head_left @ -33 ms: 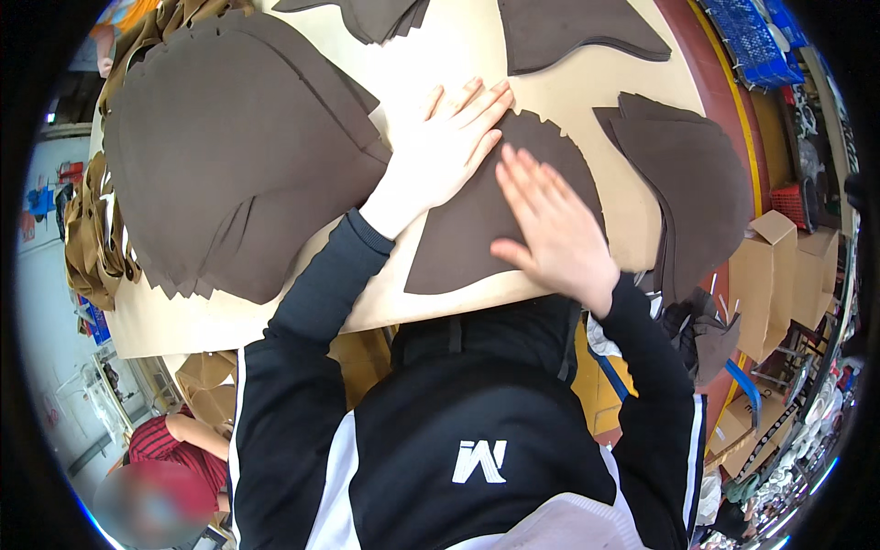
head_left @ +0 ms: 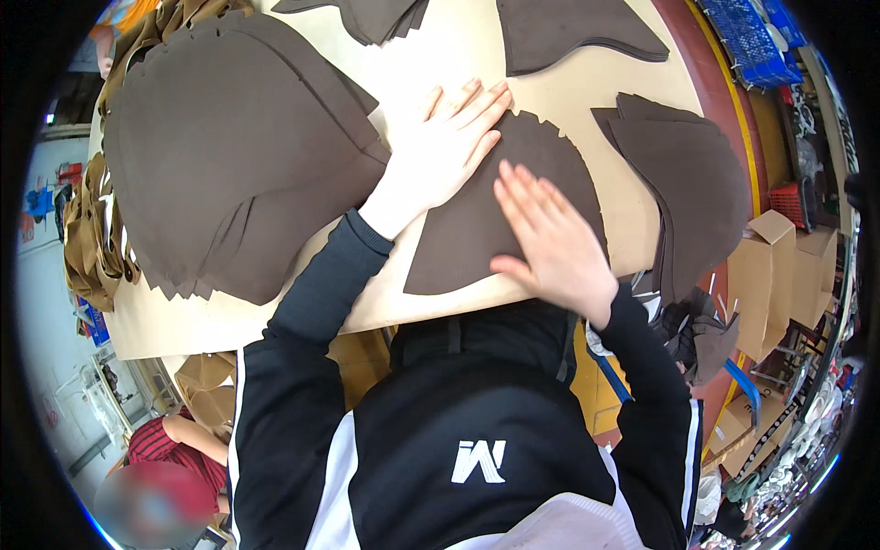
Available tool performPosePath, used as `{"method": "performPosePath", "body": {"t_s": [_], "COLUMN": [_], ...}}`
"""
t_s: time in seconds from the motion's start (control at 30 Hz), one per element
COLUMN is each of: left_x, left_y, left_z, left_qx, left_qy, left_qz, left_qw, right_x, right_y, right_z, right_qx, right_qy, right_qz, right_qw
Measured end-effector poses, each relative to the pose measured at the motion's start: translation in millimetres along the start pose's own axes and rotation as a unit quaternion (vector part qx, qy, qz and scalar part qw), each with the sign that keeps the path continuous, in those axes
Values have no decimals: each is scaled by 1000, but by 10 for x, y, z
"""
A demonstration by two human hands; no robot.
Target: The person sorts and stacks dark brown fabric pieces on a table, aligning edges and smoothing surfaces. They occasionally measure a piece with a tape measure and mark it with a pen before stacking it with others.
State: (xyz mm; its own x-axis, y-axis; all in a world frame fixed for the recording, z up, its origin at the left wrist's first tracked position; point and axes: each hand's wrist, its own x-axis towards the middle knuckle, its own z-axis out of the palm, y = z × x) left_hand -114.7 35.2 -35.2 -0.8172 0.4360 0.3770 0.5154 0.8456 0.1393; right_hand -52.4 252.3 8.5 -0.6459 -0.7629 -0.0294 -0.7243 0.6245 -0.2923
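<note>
Head-worn view (fisheye); looks down on table (head_left: pixel 183 325); near.

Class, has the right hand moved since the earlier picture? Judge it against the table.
Yes, slightly: the right hand has shifted toward the person, its fingertips now closer to the near edge of the table.

Left hand (head_left: pixel 435 156) was laid palm down across the upper left edge of a dark brown cut piece (head_left: pixel 458 247) on the pale table (head_left: pixel 202 325). Right hand (head_left: pixel 555 243) was held with fingers extended over the same piece; contact could not be determined. A large fanned stack (head_left: pixel 229 137) of brown pieces was noted to the left, a smaller pile (head_left: pixel 692 174) to the right. Cardboard boxes (head_left: pixel 763 284) were observed beyond the table, right; a co-worker (head_left: pixel 179 449) was seen at lower left.
</note>
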Motion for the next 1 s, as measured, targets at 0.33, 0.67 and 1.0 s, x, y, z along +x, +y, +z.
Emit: {"method": "performPosePath", "body": {"t_s": [0.33,0.67,1.0], "left_x": [77,564,417], "left_y": [-81,18,640], "left_z": [-21,-8,283], "left_qx": [16,132,-11], "left_qy": [-21,132,-48], "left_qz": [10,91,281], "left_qw": [1000,978,959], "right_x": [-431,1037,1139], "right_y": [125,1510,1493], "right_z": [-254,18,30], "right_qx": [127,-126,-124], "right_qy": [126,110,226], "right_qz": [-35,20,-181], "right_qw": [983,986,949]}}
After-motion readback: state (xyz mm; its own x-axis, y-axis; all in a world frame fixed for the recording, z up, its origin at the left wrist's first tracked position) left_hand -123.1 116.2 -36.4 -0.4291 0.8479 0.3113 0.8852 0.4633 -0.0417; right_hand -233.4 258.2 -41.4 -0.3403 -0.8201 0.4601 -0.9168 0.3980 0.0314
